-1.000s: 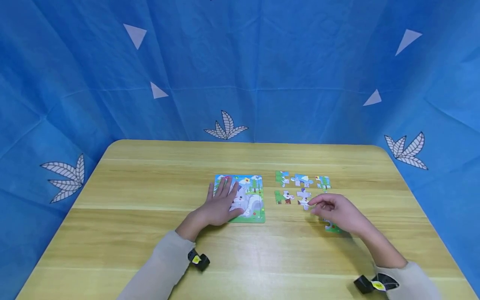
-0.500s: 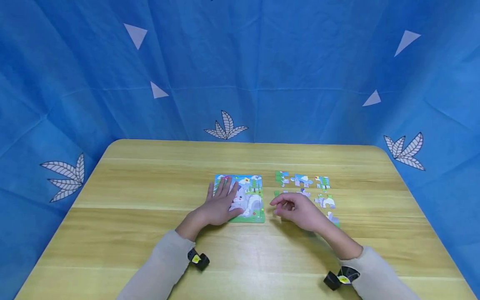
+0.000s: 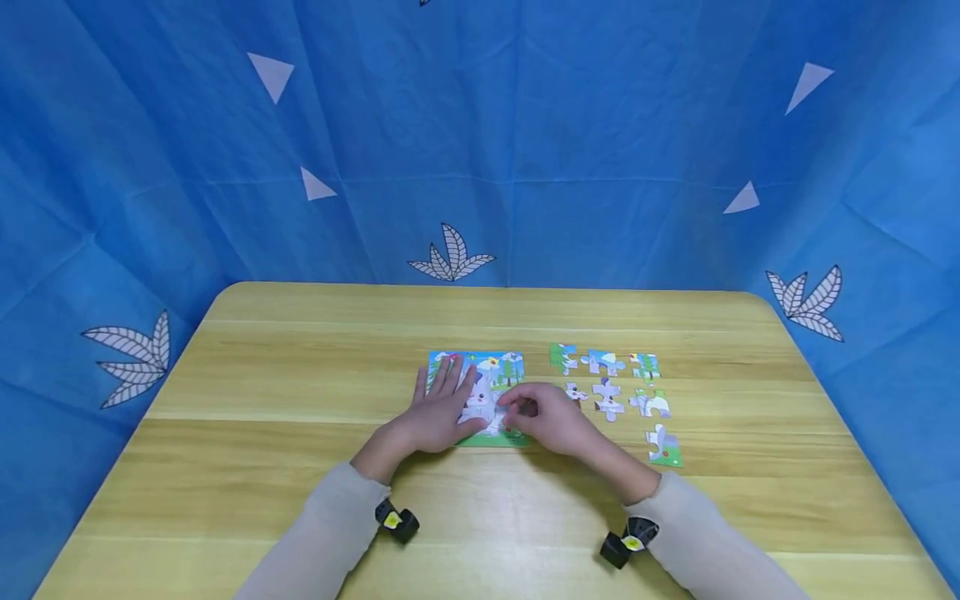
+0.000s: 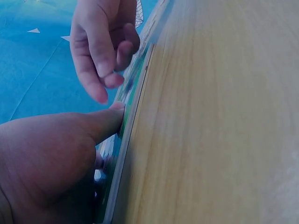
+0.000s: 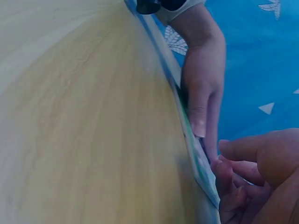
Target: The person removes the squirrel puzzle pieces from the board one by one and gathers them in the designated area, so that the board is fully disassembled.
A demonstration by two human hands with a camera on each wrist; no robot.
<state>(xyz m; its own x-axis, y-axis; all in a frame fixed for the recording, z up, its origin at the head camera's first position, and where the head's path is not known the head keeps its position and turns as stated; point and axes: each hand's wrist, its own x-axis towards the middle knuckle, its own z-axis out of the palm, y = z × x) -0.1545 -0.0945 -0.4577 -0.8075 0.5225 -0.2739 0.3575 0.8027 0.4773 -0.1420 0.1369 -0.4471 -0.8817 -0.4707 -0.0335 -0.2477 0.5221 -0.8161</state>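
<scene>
My left hand (image 3: pixel 435 417) lies flat on a squirrel picture puzzle (image 3: pixel 491 442), fingers spread over its left half. In the left wrist view its thumb (image 4: pixel 110 121) touches the near edge of the puzzle board (image 4: pixel 134 105). Over the board's right side hovers my right hand (image 3: pixel 551 421), its fingers loosely bent and nothing visible between thumb and forefinger. The right wrist view shows its fingertips apart above the board (image 5: pixel 198 170). Loose jigsaw pieces, among them a squirrel-face piece (image 3: pixel 607 400), lie to the right; the one nearest the right hand (image 3: pixel 576 392) is partly covered.
The other loose pieces include a top-row piece (image 3: pixel 603 362), a tree piece (image 3: pixel 646 365), a grey-tail piece (image 3: pixel 651 404) and a green corner piece (image 3: pixel 664 447). A blue curtain (image 3: pixel 480 150) hangs behind the wooden table (image 3: pixel 300 350).
My right hand has moved left, from above the loose pieces to the puzzle board, uncovering the lower right pieces. The left hand has stayed in place.
</scene>
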